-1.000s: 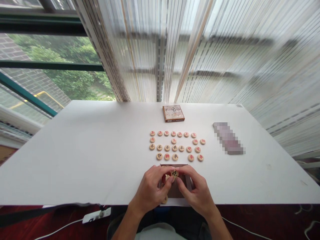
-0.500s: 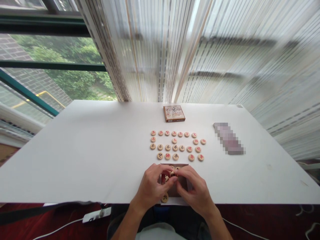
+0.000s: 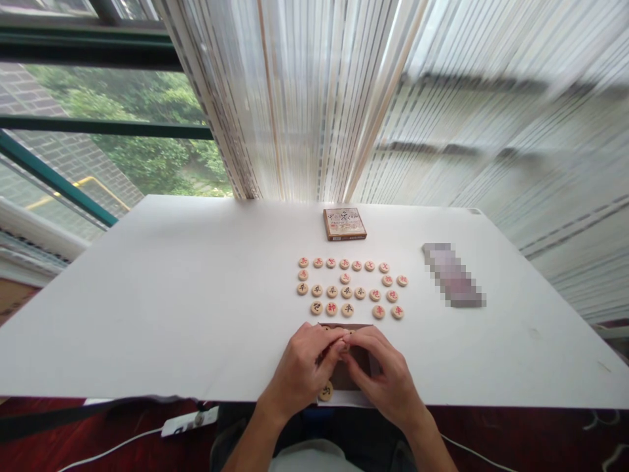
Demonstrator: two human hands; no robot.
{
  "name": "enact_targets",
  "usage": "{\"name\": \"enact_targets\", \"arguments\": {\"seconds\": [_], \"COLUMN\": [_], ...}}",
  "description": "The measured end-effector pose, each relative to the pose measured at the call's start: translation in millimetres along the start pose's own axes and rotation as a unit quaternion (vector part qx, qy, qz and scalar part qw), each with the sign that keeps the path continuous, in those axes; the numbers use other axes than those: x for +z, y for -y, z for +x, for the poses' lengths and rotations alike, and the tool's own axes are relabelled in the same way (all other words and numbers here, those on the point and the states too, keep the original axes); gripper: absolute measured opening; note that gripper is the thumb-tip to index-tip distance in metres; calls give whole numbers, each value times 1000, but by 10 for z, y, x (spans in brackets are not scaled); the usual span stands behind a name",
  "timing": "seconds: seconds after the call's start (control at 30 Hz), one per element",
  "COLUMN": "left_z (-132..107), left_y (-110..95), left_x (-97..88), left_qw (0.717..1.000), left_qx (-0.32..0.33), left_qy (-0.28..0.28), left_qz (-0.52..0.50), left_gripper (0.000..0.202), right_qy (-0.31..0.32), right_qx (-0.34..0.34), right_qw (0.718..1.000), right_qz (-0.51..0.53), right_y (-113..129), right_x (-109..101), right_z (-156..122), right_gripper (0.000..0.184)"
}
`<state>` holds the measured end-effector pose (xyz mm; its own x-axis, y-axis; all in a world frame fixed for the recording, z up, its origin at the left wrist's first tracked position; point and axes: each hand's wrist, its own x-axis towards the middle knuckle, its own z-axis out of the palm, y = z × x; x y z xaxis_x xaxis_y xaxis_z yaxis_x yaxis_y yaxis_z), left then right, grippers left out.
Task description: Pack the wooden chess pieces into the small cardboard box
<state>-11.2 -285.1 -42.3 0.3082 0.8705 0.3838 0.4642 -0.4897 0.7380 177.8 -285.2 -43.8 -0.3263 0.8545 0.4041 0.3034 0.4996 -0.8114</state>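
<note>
My left hand (image 3: 303,364) and my right hand (image 3: 386,368) meet over an open cardboard box (image 3: 361,397) at the table's near edge. Their fingertips are pinched together around a round wooden Chinese chess piece (image 3: 346,349), mostly hidden by the fingers. Another piece (image 3: 325,391) with a black character lies at the box's near left corner, beside my left hand. More pieces show partly inside the box, behind the fingers. Beyond the box, several pieces with red characters (image 3: 331,309) and black characters (image 3: 347,310) lie face up in rough rows.
On the white table (image 3: 171,295), a flat box lid with Chinese lettering (image 3: 344,224) lies behind the rows. A blurred-out pinkish rectangular thing (image 3: 453,275) lies to the right. Striped curtains (image 3: 304,98) and a window stand behind the table. A power strip (image 3: 189,421) is below left.
The fingers have closed further around the piece, which shows less now. Both hands stay over the box. The view has shifted slightly; the rows on the table are unchanged.
</note>
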Motion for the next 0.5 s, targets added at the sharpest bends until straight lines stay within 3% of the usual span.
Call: {"name": "enact_targets", "arguments": {"seconds": [0.17,0.5], "left_z": [14,-47], "left_y": [-12,-22], "left_x": [-16,-24], "left_qw": [1000,999], "left_qx": [9,-34], "left_qy": [12,-1], "left_qz": [15,-3], "left_gripper": [31,35], "right_qy": [-7,-31], "right_qx": [14,47], "right_qw": [1000,998], "right_qz": [2,12], "right_y": [4,7], "right_x": [-2,-3], "right_z": [5,-6], "right_gripper": [28,26]}}
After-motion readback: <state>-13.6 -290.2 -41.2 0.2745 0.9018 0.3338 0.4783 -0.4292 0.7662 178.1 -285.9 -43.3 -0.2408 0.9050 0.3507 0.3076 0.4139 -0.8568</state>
